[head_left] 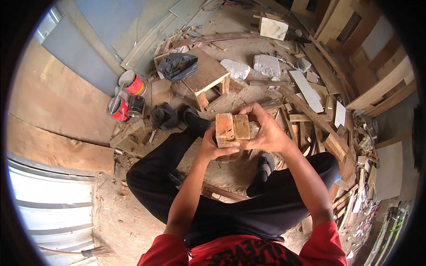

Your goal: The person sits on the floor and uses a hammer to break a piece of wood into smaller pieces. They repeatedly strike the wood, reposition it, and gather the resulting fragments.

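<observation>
I hold two small wooden blocks side by side at the middle of the view: a reddish block [224, 128] on the left and a paler brown block [242, 126] pressed against its right side. My left hand [208, 148] grips the reddish block from below and behind. My right hand [266, 131] wraps over the top and right of the paler block, thumb under both. I am seated, my legs in black trousers [168, 177] spread below the hands, feet in dark shoes on the dirt floor.
A small wooden stool [206, 75] with a black plastic bag [177, 65] stands beyond my hands. Red cans [126, 95] sit at the left by plywood sheets. Wood offcuts, planks [310, 115] and pale stone lumps [266, 65] litter the floor right and ahead. A broom [95, 252] lies lower left.
</observation>
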The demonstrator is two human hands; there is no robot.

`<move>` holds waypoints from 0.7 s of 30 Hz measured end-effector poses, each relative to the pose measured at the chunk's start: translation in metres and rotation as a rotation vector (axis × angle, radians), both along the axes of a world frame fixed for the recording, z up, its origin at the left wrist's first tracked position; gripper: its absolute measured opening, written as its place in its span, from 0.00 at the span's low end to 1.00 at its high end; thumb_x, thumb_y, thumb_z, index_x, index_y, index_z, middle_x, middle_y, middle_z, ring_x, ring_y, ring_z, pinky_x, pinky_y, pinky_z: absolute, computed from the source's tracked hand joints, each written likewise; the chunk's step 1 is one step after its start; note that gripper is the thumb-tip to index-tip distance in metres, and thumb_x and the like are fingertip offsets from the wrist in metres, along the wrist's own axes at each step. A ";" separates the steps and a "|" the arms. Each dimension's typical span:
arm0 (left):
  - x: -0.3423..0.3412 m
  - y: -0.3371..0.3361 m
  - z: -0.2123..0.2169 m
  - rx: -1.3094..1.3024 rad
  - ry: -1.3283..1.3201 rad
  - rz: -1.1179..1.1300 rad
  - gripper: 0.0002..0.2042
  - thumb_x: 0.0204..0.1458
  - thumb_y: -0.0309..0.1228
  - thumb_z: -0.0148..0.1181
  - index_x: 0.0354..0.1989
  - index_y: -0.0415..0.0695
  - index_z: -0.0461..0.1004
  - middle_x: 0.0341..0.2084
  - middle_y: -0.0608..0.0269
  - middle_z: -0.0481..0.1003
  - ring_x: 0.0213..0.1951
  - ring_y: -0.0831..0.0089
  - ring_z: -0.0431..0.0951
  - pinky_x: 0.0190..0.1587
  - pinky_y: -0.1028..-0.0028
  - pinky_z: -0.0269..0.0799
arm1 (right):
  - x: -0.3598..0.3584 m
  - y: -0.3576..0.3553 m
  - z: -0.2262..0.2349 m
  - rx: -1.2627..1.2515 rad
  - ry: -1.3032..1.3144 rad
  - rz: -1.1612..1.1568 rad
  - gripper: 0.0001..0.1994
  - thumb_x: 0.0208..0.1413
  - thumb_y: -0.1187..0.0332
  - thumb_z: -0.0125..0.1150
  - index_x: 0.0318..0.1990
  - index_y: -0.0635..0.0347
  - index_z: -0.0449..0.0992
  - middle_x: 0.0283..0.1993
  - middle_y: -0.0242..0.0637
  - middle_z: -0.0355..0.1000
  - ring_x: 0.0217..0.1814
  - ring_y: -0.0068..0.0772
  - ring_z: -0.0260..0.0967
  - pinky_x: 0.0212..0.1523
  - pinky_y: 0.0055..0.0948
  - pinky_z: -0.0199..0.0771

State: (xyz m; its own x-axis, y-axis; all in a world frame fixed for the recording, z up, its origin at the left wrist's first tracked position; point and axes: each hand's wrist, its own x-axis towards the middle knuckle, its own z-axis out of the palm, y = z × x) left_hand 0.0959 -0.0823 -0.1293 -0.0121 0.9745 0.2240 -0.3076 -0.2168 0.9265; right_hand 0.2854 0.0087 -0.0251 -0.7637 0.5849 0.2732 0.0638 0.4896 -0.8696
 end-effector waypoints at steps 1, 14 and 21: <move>0.001 0.000 0.002 -0.007 0.006 -0.007 0.39 0.33 0.23 0.79 0.58 0.36 0.67 0.48 0.60 0.76 0.49 0.73 0.77 0.53 0.71 0.74 | 0.001 0.000 0.000 0.012 -0.013 0.001 0.38 0.35 0.62 0.80 0.54 0.64 0.66 0.52 0.46 0.70 0.59 0.44 0.69 0.60 0.39 0.65; -0.002 -0.013 -0.003 0.007 -0.005 -0.045 0.40 0.33 0.23 0.79 0.60 0.35 0.66 0.50 0.59 0.76 0.51 0.72 0.77 0.56 0.69 0.73 | 0.002 -0.012 0.008 -0.038 -0.058 0.022 0.35 0.32 0.69 0.83 0.50 0.59 0.66 0.47 0.34 0.69 0.49 0.28 0.70 0.51 0.32 0.72; 0.002 -0.014 0.001 0.026 -0.042 -0.046 0.41 0.34 0.22 0.78 0.62 0.35 0.65 0.51 0.60 0.75 0.53 0.72 0.75 0.57 0.69 0.72 | 0.004 -0.011 0.007 -0.039 -0.044 0.037 0.35 0.33 0.68 0.83 0.50 0.59 0.67 0.47 0.34 0.69 0.51 0.29 0.70 0.53 0.33 0.72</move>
